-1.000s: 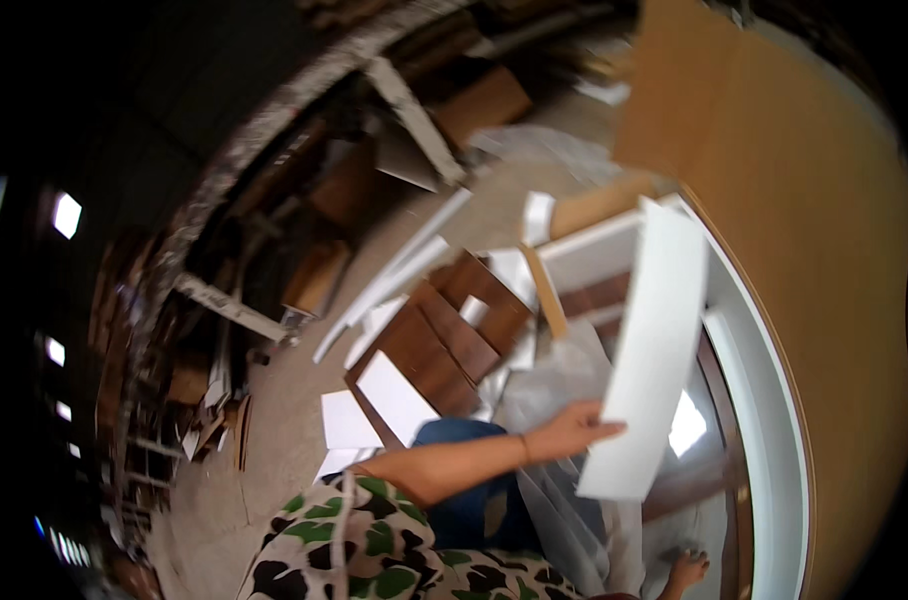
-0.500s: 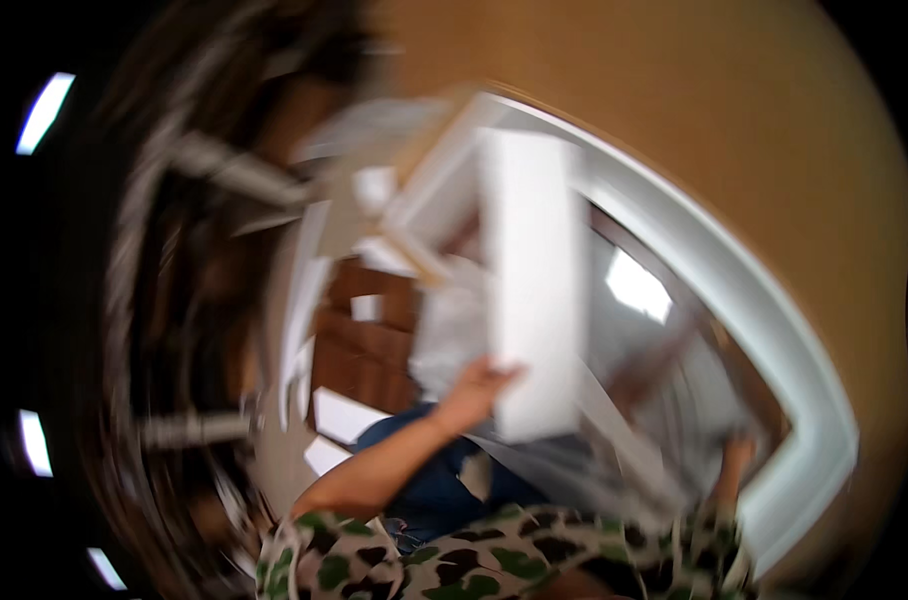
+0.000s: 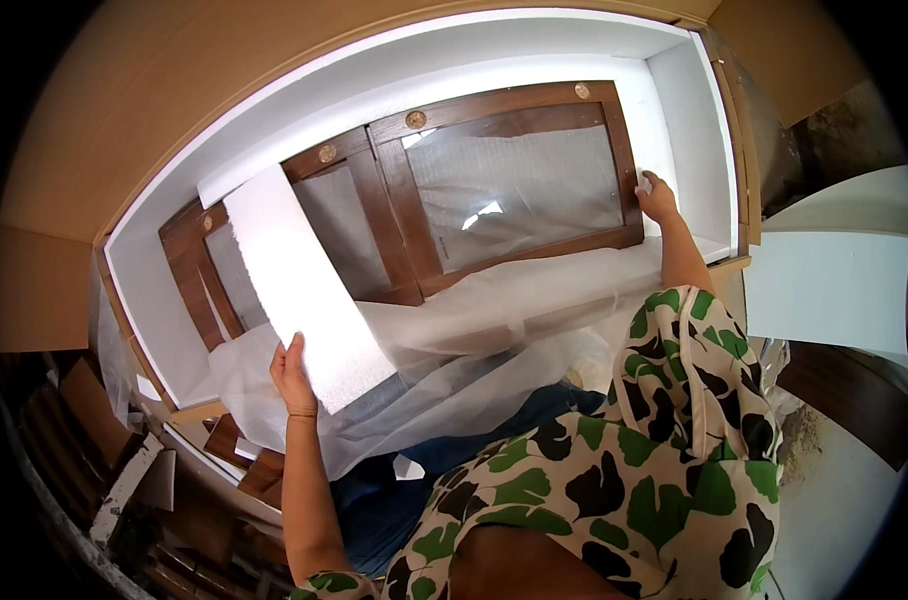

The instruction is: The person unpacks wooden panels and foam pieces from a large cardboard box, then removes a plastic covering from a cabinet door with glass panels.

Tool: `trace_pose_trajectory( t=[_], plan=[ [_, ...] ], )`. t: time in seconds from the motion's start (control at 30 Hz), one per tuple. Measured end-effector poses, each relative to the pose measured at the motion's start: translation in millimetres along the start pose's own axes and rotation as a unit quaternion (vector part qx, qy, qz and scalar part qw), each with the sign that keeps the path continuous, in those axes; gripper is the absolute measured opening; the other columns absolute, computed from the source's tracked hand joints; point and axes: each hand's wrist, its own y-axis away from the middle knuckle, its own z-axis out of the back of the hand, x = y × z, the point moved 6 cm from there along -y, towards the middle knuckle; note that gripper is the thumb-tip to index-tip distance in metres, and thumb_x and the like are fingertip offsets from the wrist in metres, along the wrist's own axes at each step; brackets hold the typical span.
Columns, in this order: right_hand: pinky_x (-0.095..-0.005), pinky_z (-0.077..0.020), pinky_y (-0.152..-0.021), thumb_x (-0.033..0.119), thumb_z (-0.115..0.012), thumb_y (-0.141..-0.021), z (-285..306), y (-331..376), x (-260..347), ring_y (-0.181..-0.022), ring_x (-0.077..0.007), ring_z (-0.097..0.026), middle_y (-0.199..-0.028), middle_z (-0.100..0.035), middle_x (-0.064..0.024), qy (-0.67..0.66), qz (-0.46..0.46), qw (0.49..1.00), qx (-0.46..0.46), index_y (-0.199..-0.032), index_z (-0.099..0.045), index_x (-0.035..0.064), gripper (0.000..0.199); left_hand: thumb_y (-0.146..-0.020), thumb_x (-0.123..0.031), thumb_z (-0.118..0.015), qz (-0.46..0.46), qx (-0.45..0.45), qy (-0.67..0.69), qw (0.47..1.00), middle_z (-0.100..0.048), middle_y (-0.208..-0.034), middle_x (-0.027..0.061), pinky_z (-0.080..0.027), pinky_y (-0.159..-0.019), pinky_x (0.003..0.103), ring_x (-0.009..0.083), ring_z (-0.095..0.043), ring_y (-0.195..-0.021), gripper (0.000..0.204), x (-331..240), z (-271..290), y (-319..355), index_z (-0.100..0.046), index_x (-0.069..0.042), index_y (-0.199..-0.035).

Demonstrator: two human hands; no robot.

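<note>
A white foam board lies slantwise across the left part of a brown wooden frame with glass panes. My left hand is closed on the board's near left edge. At the right end of the wooden frame is my right hand, its fingers curled beside the white foam lining; what they pinch, if anything, is hidden. The frame rests inside a large carton lined with white foam. A translucent wrapping sheet is folded back along the carton's near side.
Brown cardboard flaps stand around the carton. Dark wooden pieces are stacked at lower left. White panels stand at the right, with a dark brown board below.
My view has swung and steadied. The foam board, held up in my left hand before, now lies across the wooden frame. My right hand now shows at the carton's right end.
</note>
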Motion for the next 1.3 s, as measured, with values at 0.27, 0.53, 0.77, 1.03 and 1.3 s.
trace_pose_trajectory(
  t=[0.27, 0.53, 0.77, 1.03, 1.3],
  plan=[
    [-0.0413, -0.0479, -0.083, 0.019, -0.069, -0.074, 7, 6, 21, -0.098, -0.0335, -0.056, -0.108, -0.054, -0.0182, 0.164, -0.074, 0.978, 0.103, -0.124, -0.038, 0.0160, 0.059, -0.082, -0.018, -0.060, -0.022, -0.022, -0.047, 0.998, -0.053, -0.070, -0.0030, -0.036, -0.060, 0.019, 0.0058, -0.044, -0.064, 0.018, 13, 4, -12, -0.059, -0.003, -0.072],
    [-0.0414, -0.0482, -0.083, 0.017, -0.070, -0.071, 10, -2, 8, -0.098, -0.0355, -0.055, -0.111, -0.051, -0.0196, 0.166, -0.067, 0.977, 0.116, -0.123, -0.037, 0.0165, 0.062, -0.082, -0.016, -0.060, -0.044, -0.044, -0.067, 0.996, -0.047, -0.063, -0.0059, -0.029, -0.054, 0.019, 0.0036, -0.036, -0.059, 0.022, 27, 11, -19, -0.057, -0.004, -0.065],
    [-0.0427, -0.0458, -0.086, 0.017, -0.069, -0.069, 3, -2, 0, -0.100, -0.0383, -0.053, -0.115, -0.048, -0.0211, 0.121, -0.062, 0.988, 0.076, -0.124, -0.038, 0.0150, 0.063, -0.081, -0.016, -0.061, -0.045, -0.049, -0.097, 0.993, -0.048, -0.065, -0.0047, -0.031, -0.056, 0.020, 0.0047, -0.037, -0.061, 0.020, 38, 21, -18, -0.058, -0.002, -0.067],
    [-0.0451, -0.0412, -0.087, 0.028, -0.063, -0.074, -21, -3, 51, -0.099, -0.0397, -0.052, -0.101, -0.056, -0.0257, 0.133, -0.011, 0.990, -0.036, -0.102, -0.053, -0.0055, 0.045, -0.080, -0.015, -0.063, -0.043, -0.097, -0.044, 0.993, -0.051, -0.068, -0.0038, -0.033, -0.058, 0.020, 0.0056, -0.040, -0.062, 0.017, 34, 24, -14, -0.061, -0.001, -0.072],
    [-0.0445, -0.0396, -0.090, 0.033, -0.053, -0.070, -25, -6, 58, -0.101, -0.0405, -0.053, -0.105, -0.055, -0.0281, 0.072, -0.166, 0.984, 0.005, -0.105, -0.052, -0.0063, 0.052, -0.081, -0.015, -0.060, -0.072, -0.094, -0.006, 0.993, -0.057, -0.075, -0.0012, -0.038, -0.063, 0.019, 0.0066, -0.047, -0.067, 0.017, 31, 30, 0, -0.061, 0.001, -0.078]
  ],
)
